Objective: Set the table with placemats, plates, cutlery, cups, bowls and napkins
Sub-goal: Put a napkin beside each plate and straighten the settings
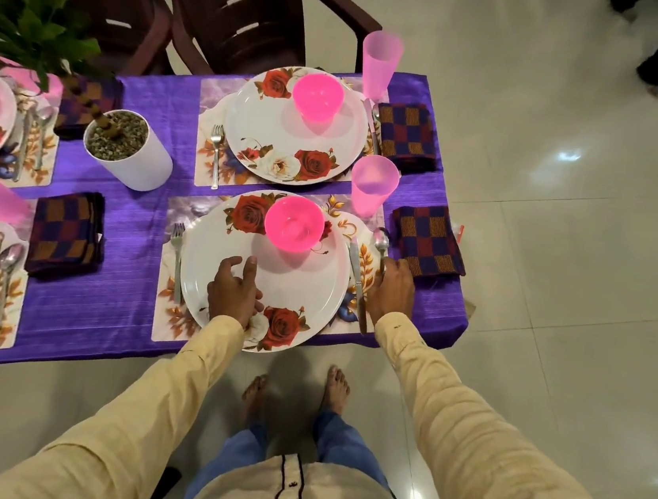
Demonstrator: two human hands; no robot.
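The nearest place setting lies on a floral placemat [169,325]. It has a white rose-patterned plate [302,287] with a pink bowl [294,224] on it, a fork [176,255] to the left, and a knife [356,281] and spoon [381,240] to the right. A pink cup [373,186] and a checkered napkin [428,240] sit beyond. My left hand [233,291] hovers over the plate's near side, fingers loosely apart and holding nothing. My right hand [392,290] is closed on the spoon's handle, next to the knife.
Behind it is a second setting with a plate [258,133], bowl [318,96], cup [380,65] and napkin [407,134]. A potted plant [127,154] stands mid-table, with more settings at the left. Dark chairs [240,10] line the far side. The purple tablecloth [149,111] ends near my bare feet.
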